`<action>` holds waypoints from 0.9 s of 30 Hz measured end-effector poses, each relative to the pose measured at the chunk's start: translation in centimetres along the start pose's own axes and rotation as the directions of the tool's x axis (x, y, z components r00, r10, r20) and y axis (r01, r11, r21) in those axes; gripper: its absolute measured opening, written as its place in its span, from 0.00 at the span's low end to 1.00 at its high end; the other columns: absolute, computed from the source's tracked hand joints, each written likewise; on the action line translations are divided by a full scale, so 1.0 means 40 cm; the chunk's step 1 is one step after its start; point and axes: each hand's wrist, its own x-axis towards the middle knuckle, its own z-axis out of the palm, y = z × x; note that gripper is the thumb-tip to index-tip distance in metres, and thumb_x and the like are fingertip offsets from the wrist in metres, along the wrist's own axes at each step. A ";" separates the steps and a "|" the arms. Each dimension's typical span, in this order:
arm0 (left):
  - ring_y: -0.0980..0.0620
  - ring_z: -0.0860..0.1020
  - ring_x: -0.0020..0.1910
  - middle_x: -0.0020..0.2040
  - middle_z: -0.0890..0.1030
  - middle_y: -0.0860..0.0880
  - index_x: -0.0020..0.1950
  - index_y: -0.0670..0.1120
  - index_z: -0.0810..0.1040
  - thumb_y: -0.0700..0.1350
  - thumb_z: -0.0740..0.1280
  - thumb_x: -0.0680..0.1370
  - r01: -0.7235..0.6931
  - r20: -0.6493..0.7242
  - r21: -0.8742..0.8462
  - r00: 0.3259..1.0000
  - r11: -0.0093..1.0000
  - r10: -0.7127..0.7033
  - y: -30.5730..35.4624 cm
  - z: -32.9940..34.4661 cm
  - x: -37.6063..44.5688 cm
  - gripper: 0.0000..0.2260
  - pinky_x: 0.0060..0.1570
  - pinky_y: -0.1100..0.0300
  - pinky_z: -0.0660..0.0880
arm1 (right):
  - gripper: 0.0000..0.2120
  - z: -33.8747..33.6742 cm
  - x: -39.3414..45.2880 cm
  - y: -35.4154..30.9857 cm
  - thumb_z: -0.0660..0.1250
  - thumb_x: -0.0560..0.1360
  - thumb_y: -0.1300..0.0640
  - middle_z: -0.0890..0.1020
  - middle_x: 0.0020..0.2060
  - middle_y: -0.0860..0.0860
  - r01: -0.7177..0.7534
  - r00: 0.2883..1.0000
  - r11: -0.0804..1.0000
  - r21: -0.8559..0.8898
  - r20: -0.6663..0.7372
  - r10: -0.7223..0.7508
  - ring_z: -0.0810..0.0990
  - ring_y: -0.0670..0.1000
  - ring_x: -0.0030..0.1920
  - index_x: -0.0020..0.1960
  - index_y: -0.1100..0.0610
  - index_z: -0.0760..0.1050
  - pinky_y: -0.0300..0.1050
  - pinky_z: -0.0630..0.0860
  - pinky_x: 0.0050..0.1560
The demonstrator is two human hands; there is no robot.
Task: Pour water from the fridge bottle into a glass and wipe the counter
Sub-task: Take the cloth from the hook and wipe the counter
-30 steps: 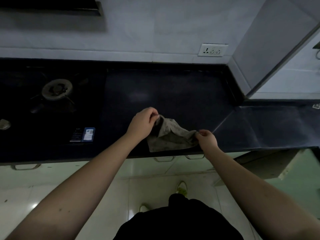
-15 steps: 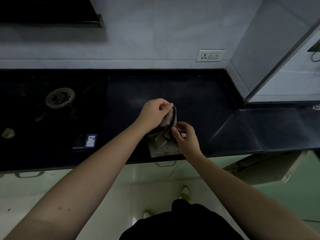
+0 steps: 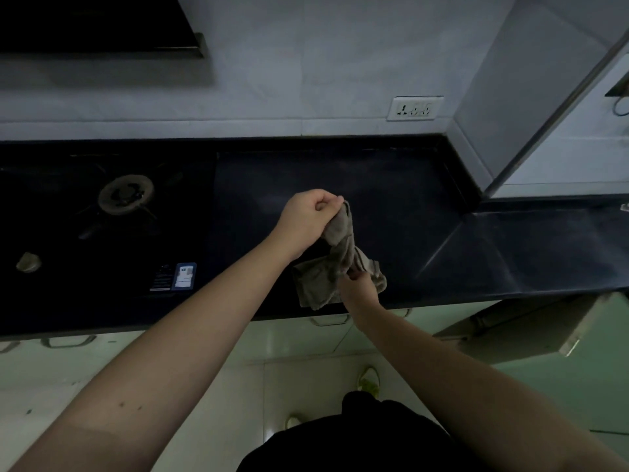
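A grey-beige cloth hangs over the dark counter near its front edge. My left hand grips the cloth's upper end, lifted above the counter. My right hand pinches the cloth lower down, at its middle. The cloth is bunched and twisted between the two hands, and its lower part lies on the counter. No bottle or glass is in view.
A gas hob with a round burner fills the counter's left side, a knob near its front. A wall socket sits above the counter. The counter turns a corner to the right. Cabinet handles show below.
The cloth went from spread between both hands to gathered. My right hand moved left and then down to its middle. My left hand lifted the upper end.
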 end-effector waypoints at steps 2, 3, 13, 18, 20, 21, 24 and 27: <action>0.55 0.82 0.40 0.38 0.84 0.51 0.46 0.47 0.83 0.47 0.68 0.80 0.028 -0.007 -0.047 1.000 0.999 -0.028 0.000 0.001 0.001 0.06 0.46 0.57 0.81 | 0.15 0.020 -0.003 0.012 0.60 0.80 0.52 0.79 0.49 0.55 -0.022 0.997 0.995 -0.094 0.072 0.029 0.78 0.54 0.45 0.62 0.59 0.73 0.47 0.73 0.44; 0.54 0.82 0.40 0.37 0.83 0.52 0.45 0.49 0.83 0.47 0.68 0.79 0.041 -0.011 -0.058 0.999 0.997 -0.042 -0.001 0.000 0.002 0.06 0.47 0.55 0.81 | 0.13 0.029 -0.007 0.017 0.60 0.80 0.51 0.79 0.43 0.54 -0.047 0.994 0.996 -0.073 0.095 0.054 0.76 0.52 0.40 0.57 0.58 0.75 0.46 0.71 0.42; 0.53 0.84 0.42 0.39 0.85 0.52 0.46 0.48 0.83 0.48 0.68 0.80 0.130 0.000 -0.128 0.991 0.983 -0.131 -0.011 -0.026 -0.020 0.07 0.45 0.54 0.82 | 0.19 0.047 0.014 -0.019 0.66 0.77 0.48 0.80 0.57 0.53 -0.025 0.999 0.987 0.158 -0.041 0.032 0.79 0.55 0.54 0.65 0.55 0.74 0.48 0.78 0.53; 0.52 0.84 0.44 0.43 0.85 0.49 0.48 0.47 0.83 0.49 0.67 0.80 0.144 -0.054 -0.158 0.987 0.977 -0.154 -0.031 -0.057 -0.014 0.08 0.47 0.54 0.82 | 0.12 -0.041 0.029 -0.002 0.69 0.77 0.56 0.82 0.49 0.52 0.019 0.976 0.957 0.288 0.203 -0.081 0.81 0.52 0.48 0.58 0.60 0.78 0.51 0.80 0.54; 0.53 0.83 0.43 0.42 0.85 0.50 0.47 0.47 0.83 0.49 0.67 0.80 0.166 -0.075 -0.186 0.980 0.968 -0.182 -0.035 -0.065 -0.008 0.08 0.46 0.54 0.81 | 0.10 -0.089 0.036 0.001 0.66 0.79 0.60 0.81 0.54 0.56 -0.078 0.940 0.906 0.416 0.334 -0.073 0.82 0.54 0.50 0.60 0.59 0.75 0.49 0.80 0.55; 0.54 0.83 0.42 0.41 0.84 0.50 0.46 0.48 0.83 0.49 0.67 0.80 0.175 -0.083 -0.202 0.977 0.964 -0.195 -0.037 -0.068 -0.005 0.08 0.45 0.55 0.81 | 0.10 -0.111 0.040 0.004 0.63 0.80 0.61 0.81 0.55 0.57 -0.117 0.917 0.877 0.466 0.390 -0.085 0.82 0.56 0.51 0.61 0.59 0.74 0.50 0.80 0.55; 0.56 0.82 0.39 0.39 0.84 0.51 0.45 0.47 0.82 0.48 0.67 0.80 0.184 -0.092 -0.233 0.973 0.955 -0.210 -0.042 -0.073 0.000 0.08 0.41 0.57 0.80 | 0.12 -0.174 0.031 -0.002 0.57 0.83 0.60 0.82 0.53 0.59 -0.176 0.880 0.820 0.544 0.460 -0.116 0.82 0.56 0.51 0.64 0.61 0.72 0.52 0.80 0.54; 0.57 0.82 0.38 0.38 0.84 0.52 0.45 0.47 0.83 0.48 0.67 0.80 0.193 -0.066 -0.226 0.975 0.955 -0.213 -0.041 -0.070 0.005 0.08 0.39 0.58 0.79 | 0.15 -0.220 0.016 -0.010 0.55 0.83 0.57 0.82 0.54 0.58 -0.198 0.880 0.818 0.541 0.465 -0.095 0.81 0.56 0.52 0.64 0.62 0.74 0.55 0.75 0.59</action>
